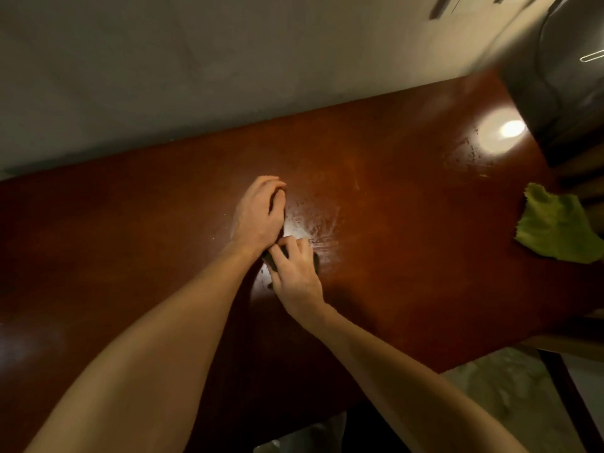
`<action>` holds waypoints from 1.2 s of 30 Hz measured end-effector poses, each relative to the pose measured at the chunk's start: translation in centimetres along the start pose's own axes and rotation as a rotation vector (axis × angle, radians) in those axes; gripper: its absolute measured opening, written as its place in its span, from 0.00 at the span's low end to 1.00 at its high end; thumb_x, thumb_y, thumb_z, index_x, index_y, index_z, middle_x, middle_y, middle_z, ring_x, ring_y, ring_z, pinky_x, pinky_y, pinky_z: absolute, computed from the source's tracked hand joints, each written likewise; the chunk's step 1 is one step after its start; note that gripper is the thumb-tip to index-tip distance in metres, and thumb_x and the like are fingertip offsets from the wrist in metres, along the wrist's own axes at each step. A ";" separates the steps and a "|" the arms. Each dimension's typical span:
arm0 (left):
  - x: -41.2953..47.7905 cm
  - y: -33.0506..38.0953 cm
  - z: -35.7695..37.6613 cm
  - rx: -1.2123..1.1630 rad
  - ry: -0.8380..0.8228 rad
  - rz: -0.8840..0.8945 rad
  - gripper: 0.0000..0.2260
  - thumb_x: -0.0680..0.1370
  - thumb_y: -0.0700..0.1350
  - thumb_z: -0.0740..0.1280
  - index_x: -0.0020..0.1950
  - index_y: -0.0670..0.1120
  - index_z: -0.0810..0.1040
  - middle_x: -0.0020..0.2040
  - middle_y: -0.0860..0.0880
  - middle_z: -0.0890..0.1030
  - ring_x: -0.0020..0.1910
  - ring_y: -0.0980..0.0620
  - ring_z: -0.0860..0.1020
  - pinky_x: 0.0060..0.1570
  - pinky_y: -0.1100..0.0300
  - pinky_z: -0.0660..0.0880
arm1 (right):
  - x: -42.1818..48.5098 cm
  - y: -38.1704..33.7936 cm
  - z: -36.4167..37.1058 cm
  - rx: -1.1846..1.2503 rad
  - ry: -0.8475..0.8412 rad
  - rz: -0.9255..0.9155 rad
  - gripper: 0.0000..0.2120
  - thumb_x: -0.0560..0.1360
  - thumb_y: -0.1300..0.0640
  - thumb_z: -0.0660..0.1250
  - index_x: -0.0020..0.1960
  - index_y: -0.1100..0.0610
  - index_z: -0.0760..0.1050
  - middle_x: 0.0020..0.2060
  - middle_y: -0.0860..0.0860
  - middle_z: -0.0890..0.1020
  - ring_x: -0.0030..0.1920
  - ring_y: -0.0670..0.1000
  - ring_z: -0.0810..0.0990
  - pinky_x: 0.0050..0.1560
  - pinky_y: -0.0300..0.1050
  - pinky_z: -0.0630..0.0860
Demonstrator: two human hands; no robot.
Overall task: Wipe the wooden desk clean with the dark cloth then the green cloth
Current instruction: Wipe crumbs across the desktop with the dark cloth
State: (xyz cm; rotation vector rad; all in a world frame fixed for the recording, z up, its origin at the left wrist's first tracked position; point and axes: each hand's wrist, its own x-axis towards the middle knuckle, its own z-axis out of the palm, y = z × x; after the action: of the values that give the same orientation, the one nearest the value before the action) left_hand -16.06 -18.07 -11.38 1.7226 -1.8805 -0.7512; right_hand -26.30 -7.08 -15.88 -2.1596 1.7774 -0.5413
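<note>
1. The worktop [408, 223] is a reddish-brown wooden surface that runs across the middle of the frame, from the lower left up to the upper right.
2. Both bare hands are together near the centre of the frame, on the worktop.
3. The left hand [261, 212] lies higher in the frame, with fingers curled down; its grip seems to press on the dark cloth [271, 258], but most of the cloth is hidden under the hands.
4. The right hand [295, 269] is just below it, and its grip is closed on the same dark cloth; only small dark edges show beside the fingers.
5. To the right of the hands the worktop has a wet, smeared patch that shines.
6. The green cloth [555, 225] lies crumpled at the right edge of the frame, on the worktop, well apart from the hands.
7. A bright round light reflection [503, 134] shows on the worktop in the upper right.
8. A grey wall [196, 76] fills the upper left of the frame.
</note>
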 end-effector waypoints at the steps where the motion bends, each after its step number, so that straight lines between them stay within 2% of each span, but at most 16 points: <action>1: -0.2 -0.8 -0.6 0.033 -0.020 -0.009 0.15 0.87 0.47 0.58 0.67 0.45 0.80 0.68 0.50 0.78 0.66 0.52 0.76 0.68 0.57 0.70 | 0.2 -0.9 0.6 -0.008 -0.005 -0.023 0.13 0.75 0.60 0.75 0.58 0.55 0.78 0.51 0.54 0.76 0.48 0.55 0.71 0.49 0.51 0.71; 4: -1.0 -3.0 -2.6 0.114 -0.050 -0.043 0.16 0.87 0.48 0.58 0.70 0.45 0.79 0.70 0.49 0.76 0.68 0.51 0.74 0.70 0.52 0.72 | 0.7 -2.3 1.4 -0.017 -0.040 -0.087 0.18 0.72 0.64 0.76 0.60 0.56 0.78 0.52 0.56 0.76 0.48 0.56 0.71 0.49 0.52 0.72; 11: -3.9 -5.9 -6.1 0.199 0.003 -0.117 0.15 0.87 0.48 0.58 0.68 0.46 0.79 0.66 0.50 0.78 0.65 0.52 0.75 0.67 0.53 0.72 | 1.3 -2.1 0.3 0.064 -0.151 -0.094 0.29 0.70 0.64 0.78 0.69 0.55 0.75 0.55 0.56 0.77 0.52 0.58 0.74 0.53 0.56 0.77; 16: -6.3 -8.3 -9.0 0.259 -0.026 -0.139 0.17 0.87 0.48 0.57 0.72 0.45 0.77 0.68 0.48 0.77 0.67 0.50 0.75 0.68 0.50 0.72 | 1.8 0.0 -0.9 0.095 -0.211 -0.036 0.24 0.78 0.63 0.72 0.72 0.54 0.74 0.60 0.55 0.75 0.59 0.57 0.71 0.59 0.57 0.76; 18: -7.5 -9.2 -9.5 0.340 -0.055 -0.165 0.20 0.87 0.49 0.57 0.77 0.46 0.72 0.75 0.45 0.74 0.73 0.47 0.71 0.74 0.46 0.68 | 1.8 0.1 -1.1 0.110 -0.210 0.001 0.20 0.80 0.63 0.70 0.71 0.55 0.75 0.61 0.53 0.74 0.60 0.56 0.70 0.60 0.57 0.76; 20: -8.4 -9.7 -9.4 0.411 -0.073 -0.230 0.24 0.87 0.52 0.56 0.84 0.50 0.63 0.82 0.44 0.65 0.81 0.43 0.61 0.79 0.40 0.58 | 1.6 -0.7 -0.9 0.122 -0.197 0.064 0.20 0.80 0.63 0.70 0.71 0.55 0.75 0.61 0.54 0.74 0.62 0.56 0.70 0.62 0.57 0.76; 22: -9.3 -10.2 -9.5 0.442 -0.077 -0.324 0.26 0.87 0.56 0.53 0.86 0.55 0.54 0.86 0.46 0.56 0.85 0.42 0.51 0.80 0.36 0.50 | 1.2 -2.4 -0.4 0.122 -0.193 0.088 0.21 0.79 0.64 0.69 0.71 0.55 0.75 0.62 0.54 0.74 0.63 0.56 0.70 0.65 0.57 0.75; 24: -10.2 -10.9 -10.1 0.419 -0.085 -0.421 0.27 0.87 0.57 0.51 0.86 0.58 0.50 0.86 0.48 0.52 0.85 0.42 0.48 0.81 0.35 0.48 | 0.6 -5.0 0.6 0.110 -0.230 0.071 0.22 0.80 0.63 0.68 0.73 0.54 0.73 0.65 0.54 0.72 0.66 0.55 0.68 0.70 0.53 0.71; 27: -12.2 -12.5 -11.9 0.388 -0.085 -0.480 0.26 0.88 0.56 0.50 0.86 0.56 0.50 0.86 0.47 0.54 0.85 0.45 0.51 0.82 0.37 0.50 | -0.7 -9.8 2.7 0.115 -0.280 0.005 0.25 0.78 0.62 0.72 0.74 0.53 0.72 0.67 0.54 0.71 0.67 0.55 0.68 0.71 0.50 0.68; 31: -14.8 -14.8 -14.9 0.332 -0.009 -0.459 0.24 0.88 0.49 0.56 0.84 0.49 0.60 0.82 0.44 0.65 0.80 0.43 0.65 0.78 0.41 0.63 | -2.0 -15.4 5.9 0.097 -0.300 -0.106 0.29 0.70 0.64 0.79 0.68 0.55 0.75 0.60 0.55 0.75 0.59 0.57 0.74 0.60 0.54 0.76; 36: -18.0 -17.4 -18.1 0.216 0.096 -0.494 0.20 0.87 0.46 0.58 0.79 0.44 0.68 0.75 0.43 0.73 0.72 0.42 0.73 0.72 0.43 0.71 | -2.3 -20.5 7.8 0.058 -0.355 -0.209 0.30 0.70 0.66 0.77 0.70 0.57 0.73 0.62 0.59 0.73 0.60 0.61 0.72 0.62 0.59 0.73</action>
State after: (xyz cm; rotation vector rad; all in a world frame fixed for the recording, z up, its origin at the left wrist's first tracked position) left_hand 10.58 -2.52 -9.62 2.3603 -1.5278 -0.6387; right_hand -5.27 -0.97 -13.78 -2.2468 1.3452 -0.2306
